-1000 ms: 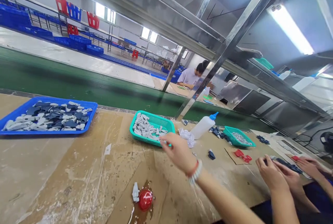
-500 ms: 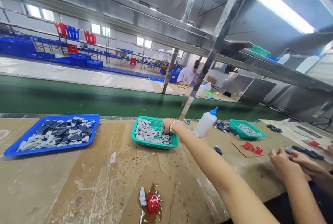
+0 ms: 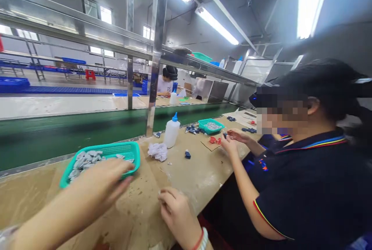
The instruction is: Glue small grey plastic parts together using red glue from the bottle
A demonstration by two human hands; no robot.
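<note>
A long workbench [image 3: 186,176] topped with worn cardboard and scuffed, glossy plastic film runs beside a green conveyor belt [image 3: 72,126] in a bright factory hall, under a polished steel rack [image 3: 155,48]. A co-worker [image 3: 305,188] in a dark polo shirt with a striped collar sits along the bench, and that person's hands [image 3: 232,139] work a small dark part between the fingers. Farther along stand a white plastic squeeze bottle [image 3: 172,132] with a blue nozzle, a second teal basket [image 3: 210,126], and a crumpled white tissue [image 3: 157,151]. Red pieces [image 3: 214,140] sit on a cardboard sheet, and a small dark blue piece [image 3: 187,154] lies on the bench.

Nearest the camera, a teal mesh basket [image 3: 133,157], rectangular with a rounded rim, holds a heap of matte grey pieces [image 3: 84,163] at the bench edge. The person's left hand [image 3: 101,182] is spread above the basket's near rim. The right hand [image 3: 176,213], wearing a red cord and a white beaded bracelet [image 3: 203,240], rests over the bench with its fingers curled and pressed together; whether they pinch anything cannot be told.
</note>
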